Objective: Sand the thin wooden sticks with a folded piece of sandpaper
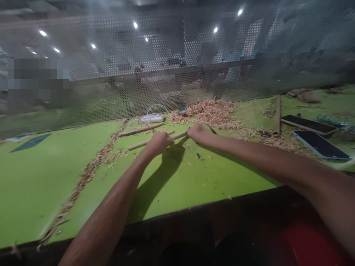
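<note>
My left hand [161, 143] is closed around a thin, pale wooden stick [178, 136]. The stick runs out on both sides of that hand, its right end reaching my right hand [200, 133]. My right hand is closed there, and a dark curved piece [211, 129] sticks out past its far side; its kind is unclear, and the fingers hide the rest. Just behind my left hand the tip of another stick [171, 132] shows. Farther back a flat wooden strip [141, 130] lies on the green tabletop [177, 184].
A heap of wood shavings [209, 112] lies against the perforated screen [155, 81]. A white device with a cord [152, 118] sits beside it. Two phones [321, 145] and a wooden bar [277, 114] are at right. A line of shavings [85, 177] crosses the left side.
</note>
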`<state>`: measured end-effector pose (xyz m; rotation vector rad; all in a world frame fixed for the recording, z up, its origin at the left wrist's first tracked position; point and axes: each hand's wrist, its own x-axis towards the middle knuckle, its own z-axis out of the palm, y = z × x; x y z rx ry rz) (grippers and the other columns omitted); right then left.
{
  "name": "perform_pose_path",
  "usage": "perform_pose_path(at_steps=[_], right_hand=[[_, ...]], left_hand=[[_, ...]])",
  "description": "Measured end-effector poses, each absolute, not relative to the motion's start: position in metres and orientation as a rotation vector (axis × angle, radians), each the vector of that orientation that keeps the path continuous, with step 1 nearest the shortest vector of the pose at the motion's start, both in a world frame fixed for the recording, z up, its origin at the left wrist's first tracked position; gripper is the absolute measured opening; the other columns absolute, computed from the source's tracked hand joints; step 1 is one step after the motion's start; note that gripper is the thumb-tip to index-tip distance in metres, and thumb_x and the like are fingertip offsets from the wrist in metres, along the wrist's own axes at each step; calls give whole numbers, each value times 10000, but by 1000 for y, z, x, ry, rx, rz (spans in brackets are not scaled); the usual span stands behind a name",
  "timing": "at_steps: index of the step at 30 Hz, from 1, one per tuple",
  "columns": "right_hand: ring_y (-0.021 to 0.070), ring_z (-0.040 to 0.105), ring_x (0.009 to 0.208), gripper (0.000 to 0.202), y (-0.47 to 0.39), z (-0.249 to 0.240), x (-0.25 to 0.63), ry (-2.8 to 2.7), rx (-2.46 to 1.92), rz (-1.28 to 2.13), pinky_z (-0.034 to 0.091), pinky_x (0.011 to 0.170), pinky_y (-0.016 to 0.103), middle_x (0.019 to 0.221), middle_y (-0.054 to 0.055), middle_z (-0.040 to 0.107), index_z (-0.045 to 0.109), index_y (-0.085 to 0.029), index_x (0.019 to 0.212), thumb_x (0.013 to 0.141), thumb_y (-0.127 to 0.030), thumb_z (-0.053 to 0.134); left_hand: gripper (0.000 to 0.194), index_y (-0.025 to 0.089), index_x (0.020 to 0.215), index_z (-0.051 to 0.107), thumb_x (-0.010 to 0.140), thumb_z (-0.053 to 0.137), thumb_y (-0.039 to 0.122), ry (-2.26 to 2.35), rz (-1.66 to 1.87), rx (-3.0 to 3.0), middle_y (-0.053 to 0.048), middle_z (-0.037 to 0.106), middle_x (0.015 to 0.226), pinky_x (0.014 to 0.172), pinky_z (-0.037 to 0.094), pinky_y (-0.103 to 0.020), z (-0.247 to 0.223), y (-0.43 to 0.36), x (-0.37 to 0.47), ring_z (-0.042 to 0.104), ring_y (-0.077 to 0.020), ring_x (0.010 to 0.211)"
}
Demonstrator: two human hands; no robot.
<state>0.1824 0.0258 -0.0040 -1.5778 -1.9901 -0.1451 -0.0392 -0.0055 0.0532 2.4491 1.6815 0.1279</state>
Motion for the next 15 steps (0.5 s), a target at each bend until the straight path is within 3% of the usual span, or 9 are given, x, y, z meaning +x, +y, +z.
perform_pose_path(at_steps=[2, 7, 10, 12, 15], right_hand=[[247, 710, 762, 198, 18, -3, 165, -2151, -1526, -120, 594, 757, 391, 768, 65, 777, 803, -208, 933, 964, -128, 625], [257, 733, 970, 323, 1, 6, 143, -2590, -1297, -260, 567, 881, 381, 1075, 147, 824, 792, -141, 1149, 983, -30, 538], [225, 712, 849, 337, 3, 17, 165, -2535, -1503, -88, 555, 775, 333, 990, 119, 811, 796, -153, 1090, 1048, -82, 469], [202, 668, 713, 383, 5, 25, 186, -2402, -1685, 76, 532, 691, 315, 871, 98, 782, 802, -164, 1049, 1118, -203, 428], [186, 656, 710, 293, 4, 30, 198, -2470, -1656, 58, 523, 694, 300, 889, 96, 781, 809, -160, 1096, 1075, -140, 517]], left_hand=[[287, 130, 913, 817, 1007, 636, 331, 1676, 100, 2494, -96, 723, 780, 620, 386, -291, 54, -8, -38, 576, -178, 625], [293, 130, 929, 829, 1023, 598, 284, 1642, 32, 2487, -102, 751, 822, 649, 417, -276, 50, -11, -36, 601, -176, 668], [311, 123, 996, 835, 1026, 557, 260, 1674, 55, 2406, -93, 754, 839, 630, 425, -264, 51, -13, -35, 594, -159, 657], [310, 114, 1013, 833, 1022, 579, 292, 1682, 80, 2412, -92, 751, 842, 627, 435, -261, 53, -13, -34, 592, -152, 650], [289, 102, 1044, 828, 1015, 619, 301, 1710, 59, 2442, -101, 760, 861, 644, 460, -262, 54, -13, -34, 611, -154, 655]])
